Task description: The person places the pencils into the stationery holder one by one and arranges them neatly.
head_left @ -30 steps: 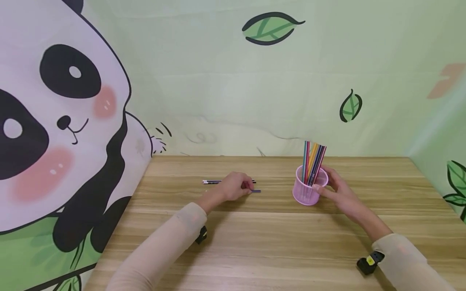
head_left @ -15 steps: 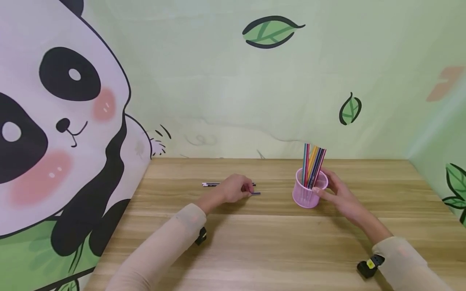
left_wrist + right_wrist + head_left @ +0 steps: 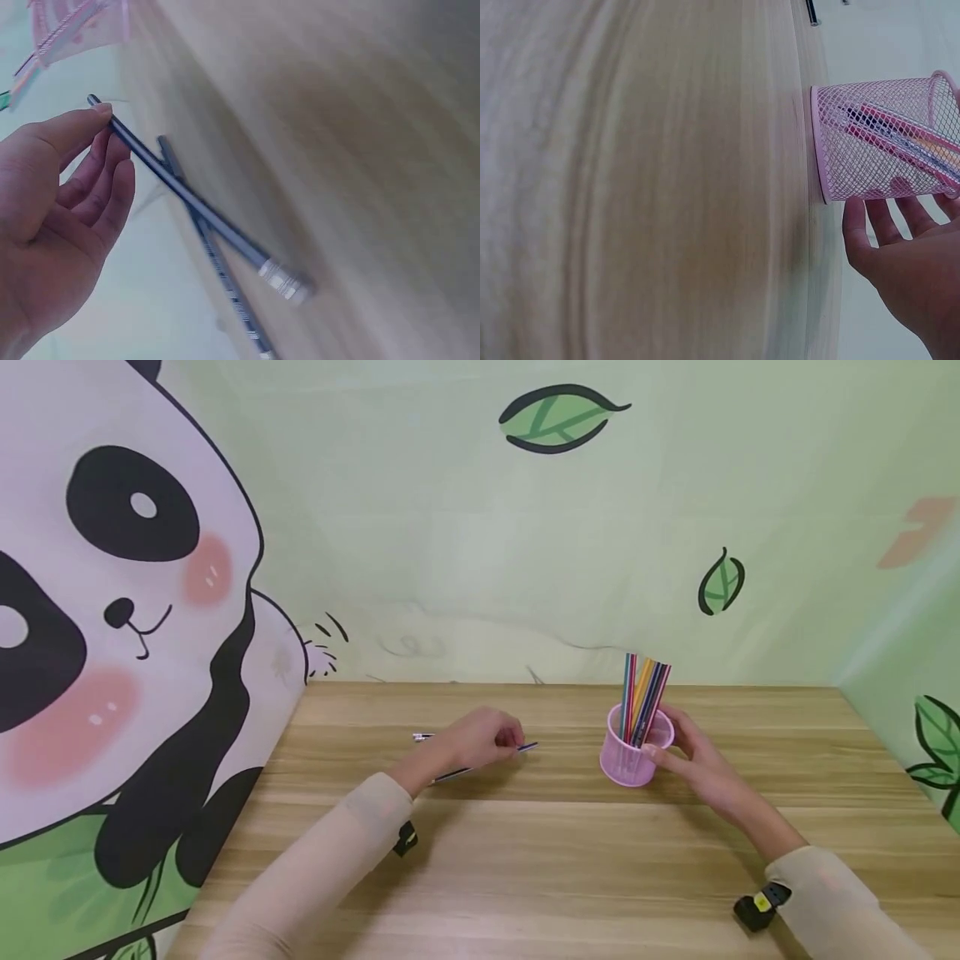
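My left hand [image 3: 483,737] pinches a dark pencil [image 3: 202,210] near one end between thumb and fingers. The pencil's silver-banded eraser end slants away from the hand in the left wrist view. A second dark pencil [image 3: 236,300] lies on the table behind it, mostly hidden by the hand in the head view. To the right, my right hand [image 3: 705,768] holds a pink mesh pen holder [image 3: 626,766], thumb at the near rim and fingers round its far side. Several coloured pencils [image 3: 643,697] lean in the upright holder, which stands on the table.
The wooden table [image 3: 540,868] runs back to a pale green wall cloth [image 3: 420,510] printed with leaves and a large panda [image 3: 135,627] on the left. A small black camera [image 3: 761,908] sits at my right wrist, another [image 3: 406,839] at my left.
My left hand has lifted and tilted the pencil; its right tip has risen and its other end now shows below the wrist. The right hand and the pen holder keep their place.
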The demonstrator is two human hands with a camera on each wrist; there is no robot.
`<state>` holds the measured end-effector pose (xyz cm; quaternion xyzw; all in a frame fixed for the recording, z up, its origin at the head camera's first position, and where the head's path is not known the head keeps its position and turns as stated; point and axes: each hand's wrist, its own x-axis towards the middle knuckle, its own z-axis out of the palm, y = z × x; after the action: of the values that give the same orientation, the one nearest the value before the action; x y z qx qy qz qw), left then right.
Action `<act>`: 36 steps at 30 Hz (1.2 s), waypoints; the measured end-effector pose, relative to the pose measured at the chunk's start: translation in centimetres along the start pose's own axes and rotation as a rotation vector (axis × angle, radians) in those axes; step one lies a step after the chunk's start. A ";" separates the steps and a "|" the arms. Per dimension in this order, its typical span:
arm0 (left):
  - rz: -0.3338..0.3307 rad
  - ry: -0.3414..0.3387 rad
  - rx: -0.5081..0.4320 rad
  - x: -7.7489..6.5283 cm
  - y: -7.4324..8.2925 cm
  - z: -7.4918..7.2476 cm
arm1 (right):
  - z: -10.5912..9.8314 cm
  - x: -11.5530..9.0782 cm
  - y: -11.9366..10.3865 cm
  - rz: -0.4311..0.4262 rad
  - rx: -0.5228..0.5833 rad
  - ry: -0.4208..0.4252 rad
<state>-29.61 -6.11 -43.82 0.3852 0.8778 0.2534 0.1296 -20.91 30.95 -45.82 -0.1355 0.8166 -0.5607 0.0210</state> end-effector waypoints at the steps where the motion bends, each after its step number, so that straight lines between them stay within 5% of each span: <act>1: 0.012 0.004 -0.005 0.0 0.3 -0.3 | 0.0 0.0 0.0 -0.003 0.000 0.001; 11: 0.058 0.039 -0.050 0.3 4.2 -2.5 | -0.1 -0.1 -0.1 -0.014 0.012 0.005; 25: 0.261 0.206 -0.319 1.6 10.0 -5.5 | 0.1 0.0 -0.2 -0.012 0.004 0.002; 31: 0.376 0.276 -0.337 2.0 13.2 -6.3 | 0.0 0.0 -0.1 -0.001 0.005 0.006; 36: 0.402 0.326 -0.345 2.4 14.7 -6.7 | 0.0 0.1 0.1 0.002 0.012 0.005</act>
<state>-25.08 1.83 -30.26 0.4778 0.7372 0.4777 -0.0024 -21.00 30.94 -45.87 -0.1330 0.8134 -0.5660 0.0204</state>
